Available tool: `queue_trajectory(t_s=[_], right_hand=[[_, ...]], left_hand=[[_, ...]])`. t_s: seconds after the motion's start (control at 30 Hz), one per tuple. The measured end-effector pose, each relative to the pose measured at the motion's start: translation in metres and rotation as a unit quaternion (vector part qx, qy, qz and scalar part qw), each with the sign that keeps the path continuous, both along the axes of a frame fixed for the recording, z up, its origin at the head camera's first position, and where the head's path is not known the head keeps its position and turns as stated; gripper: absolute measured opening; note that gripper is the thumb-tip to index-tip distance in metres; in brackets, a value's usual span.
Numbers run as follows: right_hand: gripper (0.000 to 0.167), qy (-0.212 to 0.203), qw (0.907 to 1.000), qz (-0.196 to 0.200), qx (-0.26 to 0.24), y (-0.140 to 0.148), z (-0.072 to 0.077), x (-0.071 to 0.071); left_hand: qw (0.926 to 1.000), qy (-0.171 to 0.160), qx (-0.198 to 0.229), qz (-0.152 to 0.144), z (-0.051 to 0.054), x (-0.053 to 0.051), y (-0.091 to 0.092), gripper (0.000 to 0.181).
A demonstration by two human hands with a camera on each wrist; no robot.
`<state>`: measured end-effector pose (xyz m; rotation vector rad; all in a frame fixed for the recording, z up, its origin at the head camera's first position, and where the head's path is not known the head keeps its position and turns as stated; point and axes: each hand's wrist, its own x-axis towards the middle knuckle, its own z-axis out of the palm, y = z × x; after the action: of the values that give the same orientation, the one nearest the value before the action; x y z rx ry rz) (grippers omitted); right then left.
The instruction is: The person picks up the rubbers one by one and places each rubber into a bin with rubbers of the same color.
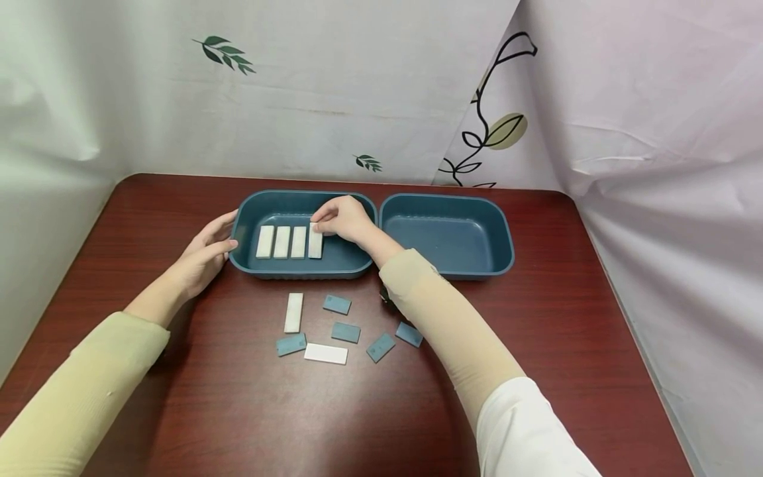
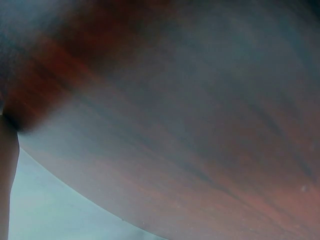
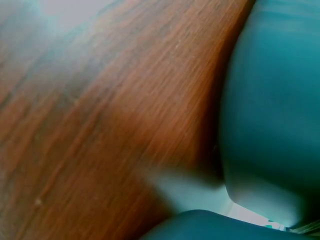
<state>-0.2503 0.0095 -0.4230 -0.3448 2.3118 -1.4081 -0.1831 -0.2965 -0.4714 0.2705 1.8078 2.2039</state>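
Observation:
In the head view my right hand (image 1: 346, 220) is inside the left blue bin (image 1: 301, 273), pinching the top end of a white tile (image 1: 315, 244). Left of that tile, 3 white tiles (image 1: 282, 242) lie side by side on the bin's floor. My left hand (image 1: 205, 255) rests against the bin's left end, its thumb and fairly straight fingers touching the outside wall. The left wrist view is blurred and shows no tile. In the right wrist view the blue bin wall (image 3: 275, 100) shows, but the held tile is hidden.
A second blue bin (image 1: 447, 274) stands directly right of the first. In front of them, on the dark red wooden table (image 1: 238, 397), lie a white tile (image 1: 294, 313), another white tile (image 1: 326, 353) and several blue-grey tiles (image 1: 346, 332). A pale curtain (image 1: 334, 86) hangs behind.

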Motion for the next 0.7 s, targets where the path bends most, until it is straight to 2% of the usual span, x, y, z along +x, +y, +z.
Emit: queue_trajectory(t_s=[0.23,0.7], right_hand=[[0.022,-0.005,0.9999,0.002,0.013,-0.0019,0.0002,-0.0009],[0.024,0.045,0.9947,0.024,0.089,-0.0013,-0.0040,-0.0038]], left_hand=[[1.0000,0.001,0.002,0.000,-0.0002,-0.0003,-0.0005,0.055],[0.9999,0.006,0.011,-0.001,-0.0015,-0.0007,0.0000,0.053]])
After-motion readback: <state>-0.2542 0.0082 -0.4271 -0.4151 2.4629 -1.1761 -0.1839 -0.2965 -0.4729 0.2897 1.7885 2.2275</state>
